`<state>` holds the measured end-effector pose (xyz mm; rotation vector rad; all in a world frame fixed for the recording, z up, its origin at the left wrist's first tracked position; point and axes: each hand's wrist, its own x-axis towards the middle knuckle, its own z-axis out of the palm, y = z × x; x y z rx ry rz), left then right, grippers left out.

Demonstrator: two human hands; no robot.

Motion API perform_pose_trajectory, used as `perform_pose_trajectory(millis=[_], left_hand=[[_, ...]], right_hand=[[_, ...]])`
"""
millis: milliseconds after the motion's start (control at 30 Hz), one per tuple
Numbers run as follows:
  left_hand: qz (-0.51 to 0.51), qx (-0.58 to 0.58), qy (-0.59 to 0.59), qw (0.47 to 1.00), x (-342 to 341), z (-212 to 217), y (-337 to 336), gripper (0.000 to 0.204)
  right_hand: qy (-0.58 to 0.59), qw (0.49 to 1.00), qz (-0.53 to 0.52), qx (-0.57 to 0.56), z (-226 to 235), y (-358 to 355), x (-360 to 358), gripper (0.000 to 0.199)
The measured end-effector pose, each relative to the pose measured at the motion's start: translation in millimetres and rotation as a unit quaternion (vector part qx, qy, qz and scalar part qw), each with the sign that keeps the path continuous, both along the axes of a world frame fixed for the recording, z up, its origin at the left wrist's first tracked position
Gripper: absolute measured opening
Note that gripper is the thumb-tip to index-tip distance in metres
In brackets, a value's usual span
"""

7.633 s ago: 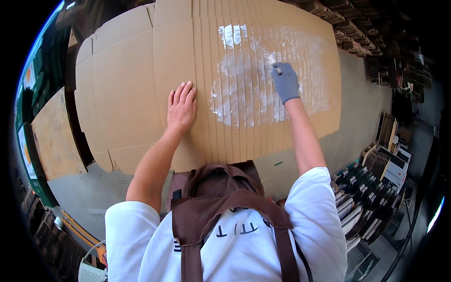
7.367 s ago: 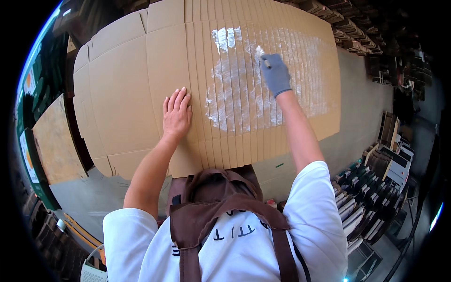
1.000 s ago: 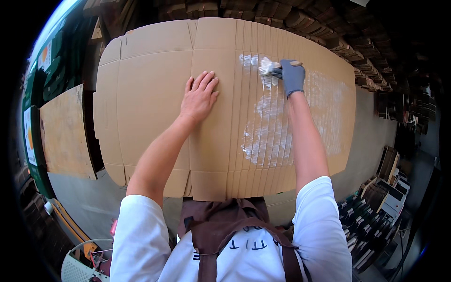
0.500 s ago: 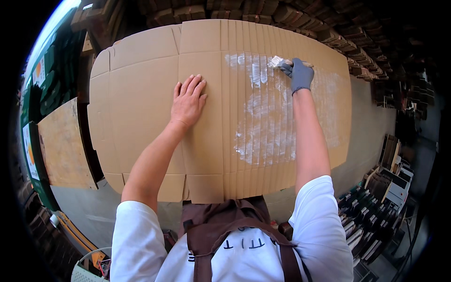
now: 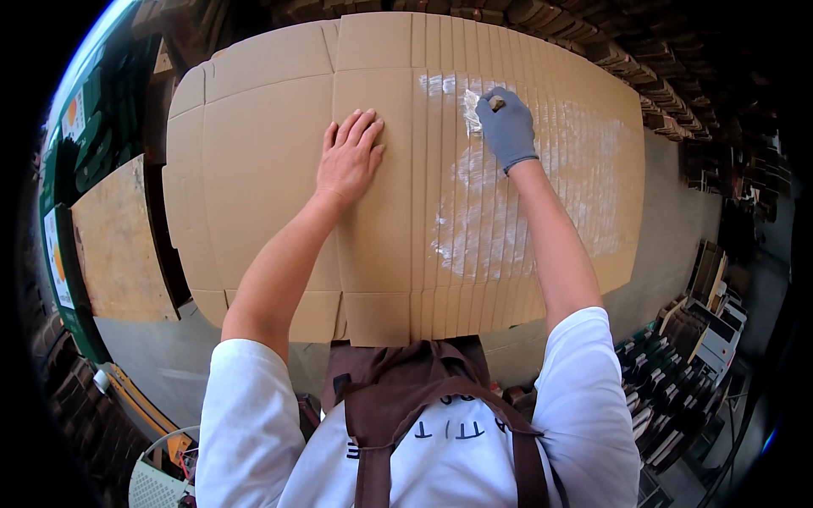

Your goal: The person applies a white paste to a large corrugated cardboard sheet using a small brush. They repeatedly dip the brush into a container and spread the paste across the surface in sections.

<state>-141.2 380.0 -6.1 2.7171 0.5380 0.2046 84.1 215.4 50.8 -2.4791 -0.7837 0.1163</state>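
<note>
A fanned stack of flat cardboard box blanks (image 5: pixel 271 169) lies spread across the middle of the view, its stepped edges running near to far on the right half. The bare left hand (image 5: pixel 349 157) rests flat on the top sheet with fingers spread, palm down, gripping nothing and only pressing. The right hand (image 5: pixel 506 127), in a grey glove, is closed around a small brush (image 5: pixel 474 106) whose pale bristles touch the stepped edges at the far end of a wet white glue patch (image 5: pixel 491 220).

The sheets look light and stiff across their panels but bendy along the scored folds, and a fanned pile like this probably slides easily sheet over sheet, so a flat palm on top seems the sensible way to steady it. The glued strips are likely tacky and are best left untouched; the dry brown panel on the left and the near flaps look like the safe places to take hold. The brush is small and light, held in a fist near its head.

On the left, a separate brown board (image 5: pixel 118 241) lies beside green printed cartons (image 5: pixel 63 152). Stacks of timber or pallets (image 5: pixel 677 76) crowd the far right edge. Near right, rows of dark folded packs (image 5: pixel 669 398) stand on the floor, and a white basket (image 5: pixel 157 483) sits near left. Nothing lies on the cardboard between the two hands.
</note>
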Motion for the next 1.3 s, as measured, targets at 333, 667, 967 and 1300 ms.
perform_pose_trajectory(millis=[333, 667, 967, 1300], left_hand=[[0.000, 0.001, -0.023, 1.000, -1, -5, 2, 0.041], [-0.001, -0.002, -0.008, 1.000, -4, -1, 3, 0.041], [0.000, -0.001, -0.012, 1.000, -3, -5, 4, 0.041], [0.013, 0.003, -0.016, 1.000, -5, -6, 8, 0.041]], right_hand=[[-0.040, 0.999, -0.004, -0.016, 17, -19, -12, 0.014], [-0.004, 0.999, 0.022, 0.043, 17, 3, -54, 0.012], [0.012, 0.996, 0.040, 0.078, 17, 16, -42, 0.012], [0.169, 0.968, -0.001, 0.187, 20, 48, -20, 0.017]])
